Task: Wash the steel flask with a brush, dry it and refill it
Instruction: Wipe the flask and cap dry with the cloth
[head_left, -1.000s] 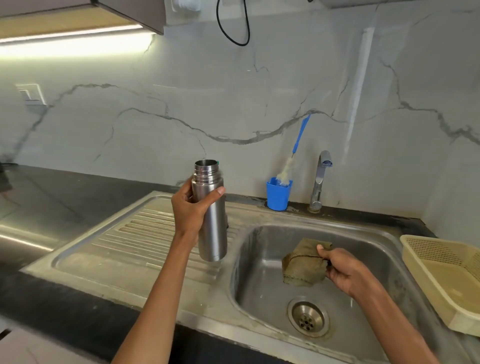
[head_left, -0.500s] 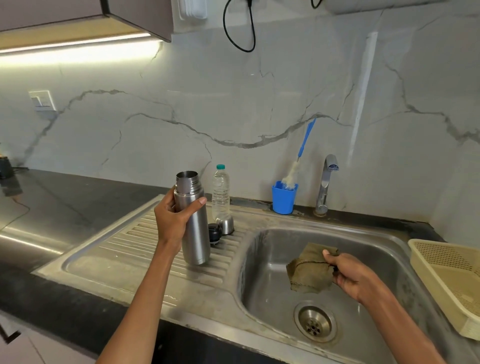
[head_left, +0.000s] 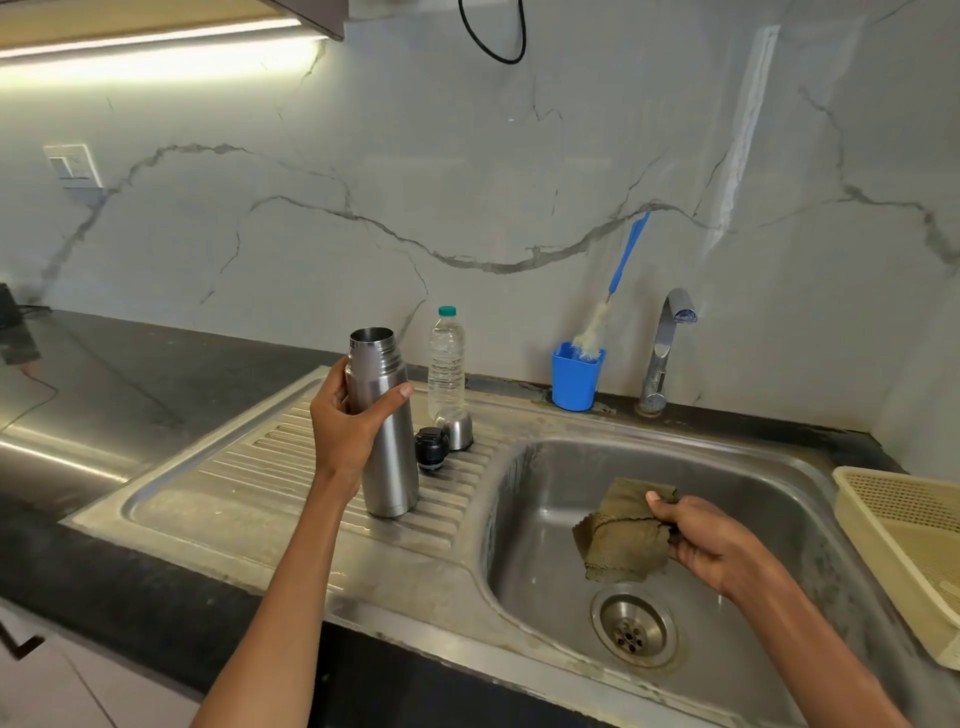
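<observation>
Setting the steel flask (head_left: 387, 431) upright on the ribbed drainboard (head_left: 249, 483) left of the sink basin (head_left: 550, 499), the left hand (head_left: 348, 426) wraps its upper body; keeping that grip until the base sits flat across the ribs seems wise. Over the basin, the right hand (head_left: 711, 545) pinches a folded cloth (head_left: 621, 535). Behind the basin, a brush (head_left: 608, 306) stands in a blue cup (head_left: 574, 379) against the marble wall.

Open steel flask (head_left: 387, 431) upright on drainboard (head_left: 218, 483)

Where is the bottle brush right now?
In the head view, the bottle brush stands bristles-down in the blue cup behind the sink, just left of the tap.
</observation>
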